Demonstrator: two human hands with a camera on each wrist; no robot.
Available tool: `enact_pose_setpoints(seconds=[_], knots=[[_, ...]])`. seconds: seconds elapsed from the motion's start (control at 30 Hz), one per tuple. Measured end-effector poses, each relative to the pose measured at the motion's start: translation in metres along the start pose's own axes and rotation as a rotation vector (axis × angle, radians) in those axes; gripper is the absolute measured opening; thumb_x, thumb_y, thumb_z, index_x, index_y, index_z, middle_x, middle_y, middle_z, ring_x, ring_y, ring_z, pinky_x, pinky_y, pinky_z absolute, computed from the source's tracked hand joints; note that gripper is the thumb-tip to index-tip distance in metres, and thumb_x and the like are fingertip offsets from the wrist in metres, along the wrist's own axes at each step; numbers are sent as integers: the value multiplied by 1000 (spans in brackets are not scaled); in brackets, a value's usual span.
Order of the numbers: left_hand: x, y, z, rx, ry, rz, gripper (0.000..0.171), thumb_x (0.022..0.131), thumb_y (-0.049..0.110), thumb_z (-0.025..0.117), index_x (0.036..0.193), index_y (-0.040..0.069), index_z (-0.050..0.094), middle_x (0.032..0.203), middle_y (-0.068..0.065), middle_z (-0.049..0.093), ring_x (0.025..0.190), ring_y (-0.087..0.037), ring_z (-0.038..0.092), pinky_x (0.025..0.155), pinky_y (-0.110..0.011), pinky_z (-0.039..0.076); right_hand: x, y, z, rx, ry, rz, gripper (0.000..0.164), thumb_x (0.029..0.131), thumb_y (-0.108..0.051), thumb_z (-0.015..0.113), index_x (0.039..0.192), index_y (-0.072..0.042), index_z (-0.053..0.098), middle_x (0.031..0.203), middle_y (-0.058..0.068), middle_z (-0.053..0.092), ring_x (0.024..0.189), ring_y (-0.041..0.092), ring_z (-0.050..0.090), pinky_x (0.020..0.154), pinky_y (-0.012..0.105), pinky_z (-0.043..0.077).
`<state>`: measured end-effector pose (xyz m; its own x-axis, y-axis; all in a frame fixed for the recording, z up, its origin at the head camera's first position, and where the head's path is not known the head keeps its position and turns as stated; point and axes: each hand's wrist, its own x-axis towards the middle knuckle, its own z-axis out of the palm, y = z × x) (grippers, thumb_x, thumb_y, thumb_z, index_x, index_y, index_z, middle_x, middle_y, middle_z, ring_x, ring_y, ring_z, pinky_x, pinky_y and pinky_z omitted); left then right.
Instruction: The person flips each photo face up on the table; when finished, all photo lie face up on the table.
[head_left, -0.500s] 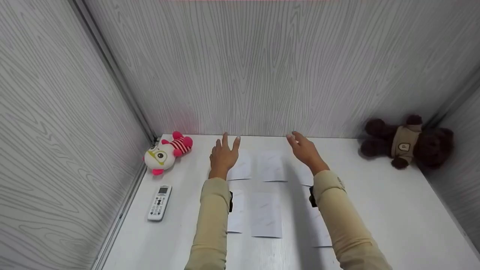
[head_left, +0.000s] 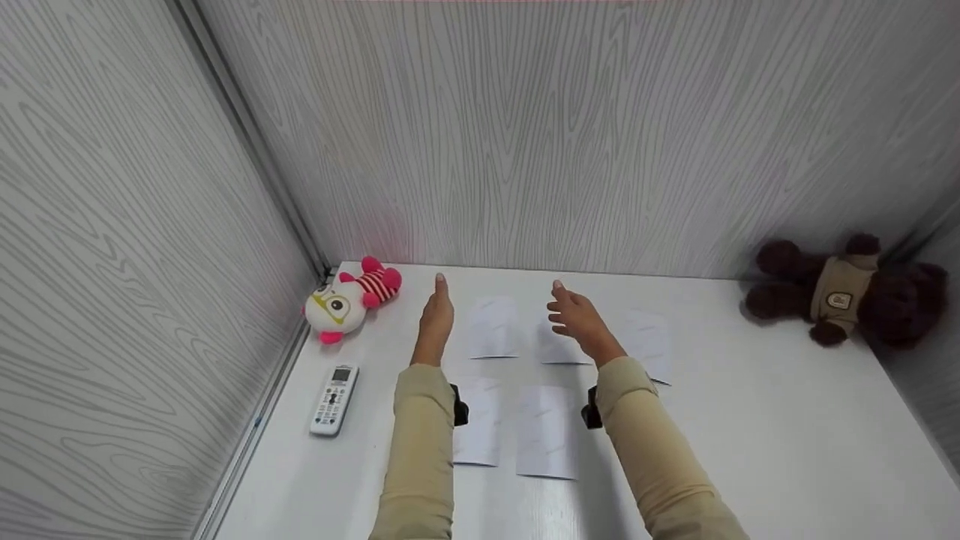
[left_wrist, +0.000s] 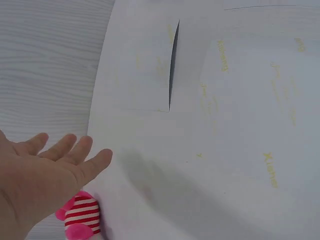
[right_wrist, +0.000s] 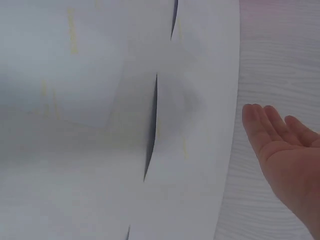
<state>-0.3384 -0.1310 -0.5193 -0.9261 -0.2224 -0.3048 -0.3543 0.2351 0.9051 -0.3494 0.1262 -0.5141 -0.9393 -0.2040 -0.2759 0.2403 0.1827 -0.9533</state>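
Observation:
My left hand point(head_left: 437, 315) hovers over the white table, left of the back row of white paper sheets. Its fingers are extended and it holds nothing; in the left wrist view the palm point(left_wrist: 40, 180) shows. My right hand point(head_left: 581, 319) is raised above the back middle sheet point(head_left: 562, 348), fingers loosely straight and nothing in them. The two hands are apart, palms roughly facing. Between them lies a back left sheet point(head_left: 493, 328); a back right sheet point(head_left: 646, 341) lies beyond the right wrist. Nearer are two more sheets, one at left point(head_left: 478, 424) and one at middle point(head_left: 547, 431).
A pink and white plush toy point(head_left: 349, 300) lies at the back left corner, with a white remote control point(head_left: 334, 400) nearer. A brown teddy bear point(head_left: 844, 292) lies at the back right. Grey wood-grain panels point(head_left: 495, 135) wall the table's back and sides.
My right hand has moved left, closer to the left hand, and uncovered the back right sheet. The left hand has turned edge-on. The head view has shifted slightly.

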Motion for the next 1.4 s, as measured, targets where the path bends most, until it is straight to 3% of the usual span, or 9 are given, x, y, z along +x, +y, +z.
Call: enact_pose_setpoints(seconds=[0.1,0.2,0.3,0.43,0.7,1.0,1.23,1.4], knots=[[1,-5,6,-90,-7,-71,91,100,73,8,159,8,33,156,-21,42,140,-37,41,113,-47,39,3,9,8,67,-13,40,72,108,-54,34,157,-2,32,157,26,40,144,40,43,116,47,42],[1,-14,12,-174,-35,-129,93,98,76,9,159,10,34,149,-23,46,130,-36,47,104,-45,43,6,20,17,128,-18,83,71,108,-52,33,157,-1,29,157,26,39,144,39,42,117,47,41],[-1,-25,16,-235,-74,-156,95,98,77,12,160,6,26,160,-24,34,146,-40,36,120,-54,34,9,31,28,152,-26,117,72,109,-52,33,159,-1,25,158,26,37,147,40,39,119,47,39],[-4,-33,20,-310,-109,-166,96,99,75,17,162,2,15,168,-22,17,154,-44,19,123,-61,23,12,43,39,139,-19,146,77,107,-54,35,160,0,19,161,27,32,150,41,33,121,49,36],[-4,-36,28,-451,-140,-260,90,103,67,26,162,2,7,166,-27,17,153,-43,23,123,-54,30,14,50,43,196,13,172,80,107,-53,38,161,-1,12,163,28,23,153,43,24,118,59,34],[-1,-33,26,-442,-134,-318,86,105,63,28,161,-1,13,162,-27,31,148,-41,36,119,-51,37,18,48,46,259,18,235,81,106,-54,40,161,-2,12,162,28,27,151,39,30,112,55,44],[-1,-34,28,-426,-137,-314,85,105,61,29,160,-2,14,159,-29,34,148,-41,37,119,-51,37,19,49,46,281,21,247,71,107,-53,39,158,-4,27,160,29,31,148,40,36,110,54,47],[-3,-35,27,-399,-140,-319,83,106,58,31,160,-2,15,158,-28,37,147,-40,38,119,-50,38,17,51,46,324,24,260,70,107,-50,41,157,-3,28,160,29,32,145,40,40,109,51,49]])
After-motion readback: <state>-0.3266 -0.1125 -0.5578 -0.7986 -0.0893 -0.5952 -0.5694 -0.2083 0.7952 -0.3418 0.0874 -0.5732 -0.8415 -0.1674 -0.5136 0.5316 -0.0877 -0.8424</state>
